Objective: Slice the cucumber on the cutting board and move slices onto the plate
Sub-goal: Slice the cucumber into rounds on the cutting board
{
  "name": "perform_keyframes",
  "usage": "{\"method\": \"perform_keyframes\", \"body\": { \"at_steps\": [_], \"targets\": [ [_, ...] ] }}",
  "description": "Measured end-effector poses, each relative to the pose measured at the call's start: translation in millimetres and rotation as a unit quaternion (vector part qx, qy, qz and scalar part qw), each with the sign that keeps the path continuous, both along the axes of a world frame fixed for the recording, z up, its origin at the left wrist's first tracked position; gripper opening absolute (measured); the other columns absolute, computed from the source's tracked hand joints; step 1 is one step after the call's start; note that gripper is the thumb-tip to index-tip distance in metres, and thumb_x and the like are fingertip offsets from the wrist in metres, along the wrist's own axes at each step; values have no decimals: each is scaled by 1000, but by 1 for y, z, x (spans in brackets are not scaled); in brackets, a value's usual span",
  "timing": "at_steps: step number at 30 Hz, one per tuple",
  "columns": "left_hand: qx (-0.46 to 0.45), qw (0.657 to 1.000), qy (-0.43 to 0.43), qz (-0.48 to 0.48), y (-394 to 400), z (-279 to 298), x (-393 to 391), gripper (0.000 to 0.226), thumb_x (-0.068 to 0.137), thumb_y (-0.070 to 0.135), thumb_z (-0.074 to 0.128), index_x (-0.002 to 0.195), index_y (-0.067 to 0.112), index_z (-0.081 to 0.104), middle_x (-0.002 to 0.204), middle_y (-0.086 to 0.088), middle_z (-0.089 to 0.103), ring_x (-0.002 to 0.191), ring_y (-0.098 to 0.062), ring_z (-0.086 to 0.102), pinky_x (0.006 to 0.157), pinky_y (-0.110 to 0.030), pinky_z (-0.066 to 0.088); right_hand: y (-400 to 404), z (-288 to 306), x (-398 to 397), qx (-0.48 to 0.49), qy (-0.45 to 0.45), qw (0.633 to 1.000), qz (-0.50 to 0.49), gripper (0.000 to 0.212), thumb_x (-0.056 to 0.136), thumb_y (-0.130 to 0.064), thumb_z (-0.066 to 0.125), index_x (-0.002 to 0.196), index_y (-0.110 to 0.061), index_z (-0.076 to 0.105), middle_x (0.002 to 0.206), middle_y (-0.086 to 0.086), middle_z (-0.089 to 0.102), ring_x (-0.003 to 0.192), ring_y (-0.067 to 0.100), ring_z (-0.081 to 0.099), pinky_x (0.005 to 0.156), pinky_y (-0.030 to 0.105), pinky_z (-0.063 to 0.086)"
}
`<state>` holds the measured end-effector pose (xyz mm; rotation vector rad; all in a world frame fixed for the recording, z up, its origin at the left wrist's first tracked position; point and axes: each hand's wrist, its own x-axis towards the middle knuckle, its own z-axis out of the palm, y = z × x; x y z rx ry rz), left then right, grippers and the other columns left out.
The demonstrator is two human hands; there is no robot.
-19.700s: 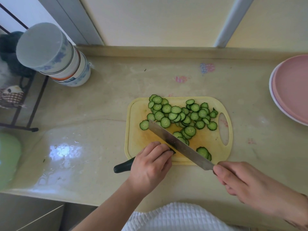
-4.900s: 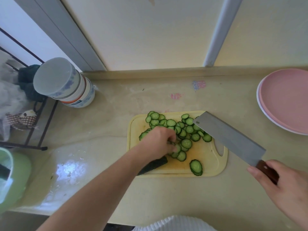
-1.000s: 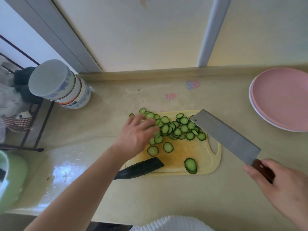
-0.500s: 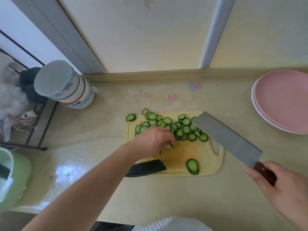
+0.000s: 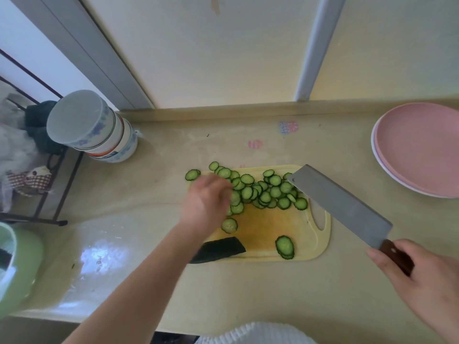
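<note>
A yellow cutting board (image 5: 270, 222) lies mid-counter with a heap of cucumber slices (image 5: 263, 189) along its far side. Two slices (image 5: 192, 175) lie off its far left corner. The uncut cucumber stub (image 5: 219, 249) rests at the near left edge, a couple of slices (image 5: 285, 246) near the front. My left hand (image 5: 207, 202) is blurred over the left part of the heap, fingers spread on the slices. My right hand (image 5: 419, 281) grips the cleaver (image 5: 340, 204), blade raised over the board's right end. The pink plate (image 5: 419, 150) sits far right.
A stack of upturned bowls (image 5: 92, 127) stands at the back left beside a black wire rack (image 5: 49, 194). A green container (image 5: 17, 269) sits at the near left edge. The wall runs along the back of the counter.
My left hand has moved from the board's middle back up to the left side of the slice heap, leaving one slice loose in the middle. The cleaver has stayed raised on the right.
</note>
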<state>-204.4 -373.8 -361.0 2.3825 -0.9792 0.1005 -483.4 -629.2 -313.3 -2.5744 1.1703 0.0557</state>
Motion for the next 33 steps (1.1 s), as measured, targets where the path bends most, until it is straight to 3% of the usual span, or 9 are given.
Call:
{"method": "perform_keyframes", "body": {
  "at_steps": [3,5,10,18,22,24,26,29,33],
  "targets": [
    [93,969,-46,-226,-33,-5,-57,17,91,23,67,105,13,72,96,-3,69,86,-25,63,77,-38,53,2,3,0,7,-3,1000,-11,66,69,-93,27,75,-31,50,40,-4,49,41,19,53,41,37,48],
    [150,945,-47,-287,-45,-18,-82,23,90,24,71,112,19,70,104,1,69,88,-23,61,77,-36,50,4,4,-1,5,-5,1000,-14,62,69,-93,27,75,-35,49,40,-3,48,41,19,52,42,37,48],
    [154,935,-62,-313,-46,-28,-92,31,84,10,72,112,24,71,104,4,66,83,-21,56,72,-33,47,5,6,-2,0,-1,1000,-11,61,70,-92,26,73,-35,48,38,-3,48,40,17,52,42,36,48],
    [201,917,-91,-333,-43,-18,-92,14,93,26,60,106,23,65,100,2,54,89,-21,50,77,-36,46,6,4,-1,5,-9,1000,0,61,71,-92,27,78,-36,49,40,-4,51,42,16,54,44,36,49],
    [161,956,34,-241,-42,3,-69,18,94,24,69,111,20,66,104,4,61,100,-21,51,91,-37,40,6,9,3,8,-13,1000,3,63,72,-91,27,73,-32,48,38,-2,47,39,16,52,42,36,48],
    [95,978,162,-92,-34,20,-42,12,99,23,63,110,19,67,100,9,62,97,-12,54,92,-26,41,4,8,3,16,-12,1000,2,62,71,-92,27,76,-33,49,39,-3,48,40,17,53,43,36,48],
    [16,965,248,78,-19,26,-14,10,101,20,60,110,20,66,93,14,60,87,0,55,75,-10,41,2,6,4,20,-9,1000,6,62,71,-92,26,80,-35,48,41,-4,50,42,18,54,44,37,49],
    [-31,939,253,232,3,18,19,12,100,22,64,111,20,66,90,13,61,79,1,54,64,-11,39,1,7,6,25,-16,999,20,61,71,-92,26,79,-35,48,41,-3,50,41,17,54,43,37,49],
    [32,953,227,197,10,-5,35,14,97,22,67,108,16,73,99,4,63,87,-14,57,72,-24,42,0,8,11,34,-5,999,36,66,71,-92,26,78,-31,50,41,-2,51,41,17,54,43,37,49]
  ]
}}
